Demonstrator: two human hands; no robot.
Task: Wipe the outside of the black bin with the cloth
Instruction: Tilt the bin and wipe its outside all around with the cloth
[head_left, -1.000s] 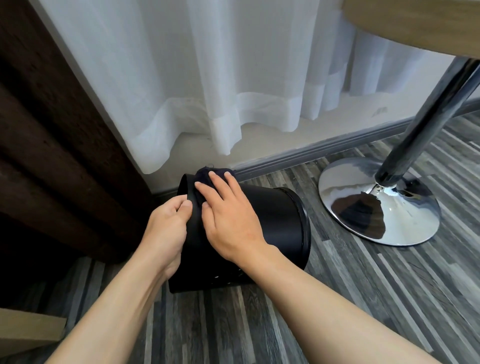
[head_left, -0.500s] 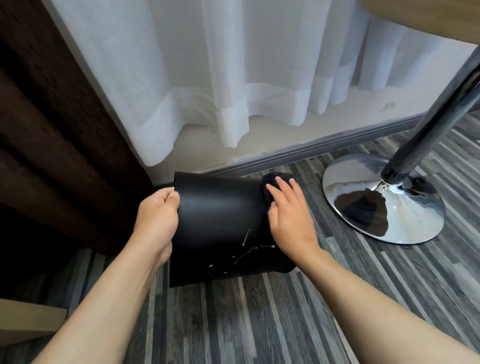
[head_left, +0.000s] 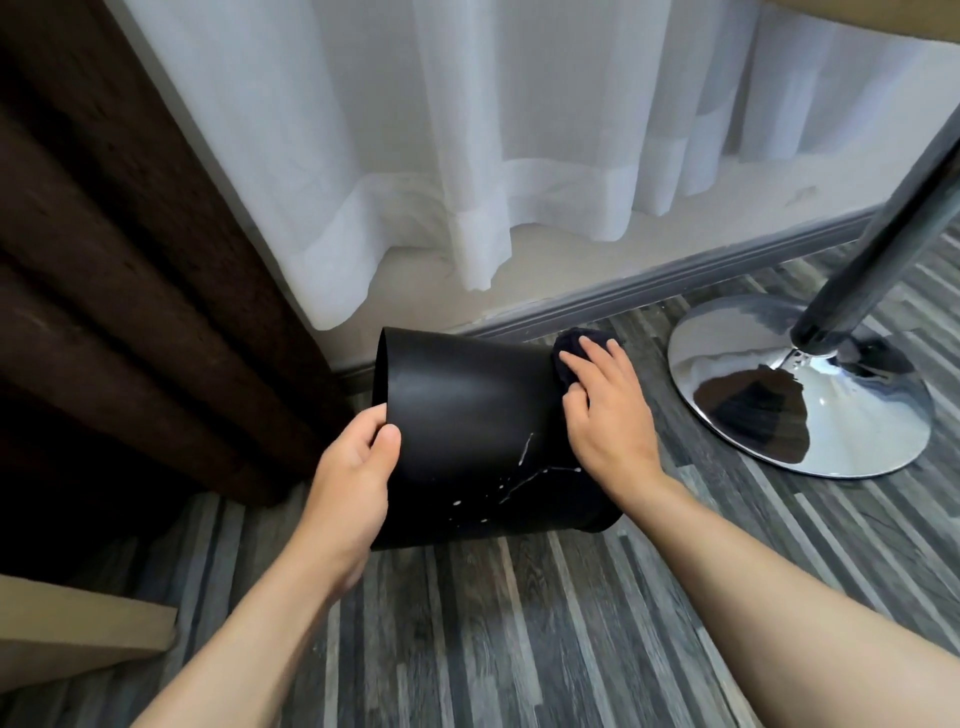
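Observation:
The black bin (head_left: 467, 415) stands upside down and tilted on the floor, its base facing away toward the wall. White drip marks streak its lower right side. My left hand (head_left: 353, 473) grips the bin's left edge, thumb on the outside. My right hand (head_left: 605, 415) lies flat on the bin's right side and presses a dark cloth (head_left: 569, 358) against it. Most of the cloth is hidden under my fingers.
A chrome table base (head_left: 810, 384) with its slanted pole (head_left: 883, 223) stands close on the right. White sheer curtains (head_left: 467, 130) hang behind, a dark brown curtain (head_left: 104, 260) on the left. A beige board (head_left: 78, 623) lies at the lower left. The floor is grey striped wood.
My right hand has slid the cloth from the bin's upper left edge across to its right side. The bin has turned, so its plain wall with white drips now faces me.

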